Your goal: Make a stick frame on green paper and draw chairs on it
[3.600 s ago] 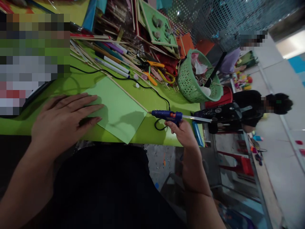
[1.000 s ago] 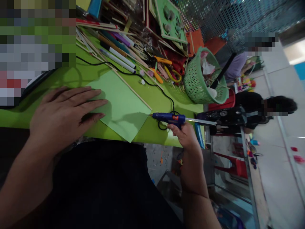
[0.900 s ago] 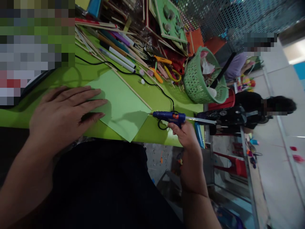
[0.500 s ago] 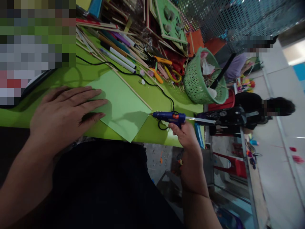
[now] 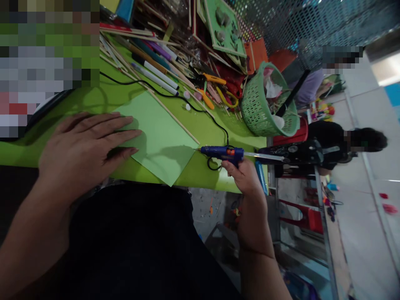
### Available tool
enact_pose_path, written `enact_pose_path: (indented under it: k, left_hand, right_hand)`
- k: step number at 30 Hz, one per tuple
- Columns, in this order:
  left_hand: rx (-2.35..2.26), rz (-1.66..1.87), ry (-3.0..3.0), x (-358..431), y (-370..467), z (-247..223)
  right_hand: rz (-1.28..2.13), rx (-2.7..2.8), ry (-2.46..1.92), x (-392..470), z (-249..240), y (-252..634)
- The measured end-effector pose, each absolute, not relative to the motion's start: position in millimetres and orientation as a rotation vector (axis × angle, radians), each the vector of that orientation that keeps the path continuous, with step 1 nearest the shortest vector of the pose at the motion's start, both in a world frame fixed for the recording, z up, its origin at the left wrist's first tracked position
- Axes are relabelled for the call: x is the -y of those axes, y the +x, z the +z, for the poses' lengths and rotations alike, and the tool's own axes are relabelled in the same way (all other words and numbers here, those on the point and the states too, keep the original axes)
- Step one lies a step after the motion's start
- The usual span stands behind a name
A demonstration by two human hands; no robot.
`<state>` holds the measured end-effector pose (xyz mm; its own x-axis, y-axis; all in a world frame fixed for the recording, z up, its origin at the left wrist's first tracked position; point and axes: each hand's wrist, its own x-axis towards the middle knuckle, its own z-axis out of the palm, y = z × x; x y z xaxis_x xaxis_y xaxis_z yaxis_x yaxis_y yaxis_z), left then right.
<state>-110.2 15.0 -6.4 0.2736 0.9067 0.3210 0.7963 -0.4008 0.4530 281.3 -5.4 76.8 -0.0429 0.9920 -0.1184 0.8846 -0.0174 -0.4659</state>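
A light green sheet of paper [image 5: 162, 133] lies on the bright green table [image 5: 215, 179]. My left hand [image 5: 84, 146] rests flat on its left part, fingers stretched out. In my right hand [image 5: 242, 171] is a blue hot glue gun [image 5: 220, 153], its nozzle tip at the sheet's right corner. A clear glue stick [image 5: 262, 157] juts from the back of the gun. Along the sheet's upper right edge lies a thin wooden stick [image 5: 175, 118], its end close to the nozzle. Whether glue is coming out is too small to tell.
A black cord [image 5: 134, 82] crosses the table behind the sheet. Beyond it are markers [image 5: 161, 78], orange-handled pliers [image 5: 214, 79], yellow-handled scissors [image 5: 227, 98] and a green basket [image 5: 258, 104]. A framed green picture [image 5: 223, 29] leans at the back. Another person [image 5: 328, 139] is at the right.
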Motion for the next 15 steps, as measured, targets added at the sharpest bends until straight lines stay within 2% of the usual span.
enact_pose_path:
  k: [15]
  left_hand:
    - [-1.593, 0.809, 2.309, -14.6, -110.4, -7.4]
  right_hand:
    - [0.661, 2.077, -1.958, 11.0, 79.6, 280.0]
